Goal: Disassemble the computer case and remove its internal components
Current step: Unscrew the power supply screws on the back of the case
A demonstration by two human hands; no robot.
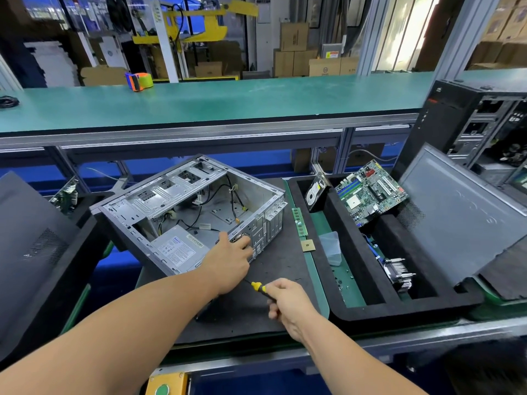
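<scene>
On the dark mat point(256, 309) of the worktop point(370, 342), the open case point(194, 206) lies on its side, turned at an angle, with loose cables point(228, 195) and the power supply point(179, 248) inside at its near corner. The left hand point(229, 265) reaches across and rests on the case's rear panel beside the power supply, fingers bent over the edge. The right hand point(288, 302) grips a yellow-and-black screwdriver point(258, 287), whose shaft points toward the case and passes under the left hand. Just right of the case, a RAM stick point(299, 222) and a CPU point(307, 245) lie on the mat. Further right, a black foam tray point(353, 283) holds a hard drive point(315, 192), a motherboard point(370, 191) propped at a tilt, a clear plastic box point(330, 248), a few screws point(342, 282) and a heatsink point(397, 273). A grey side panel point(462, 220) leans against the tray's right edge.
</scene>
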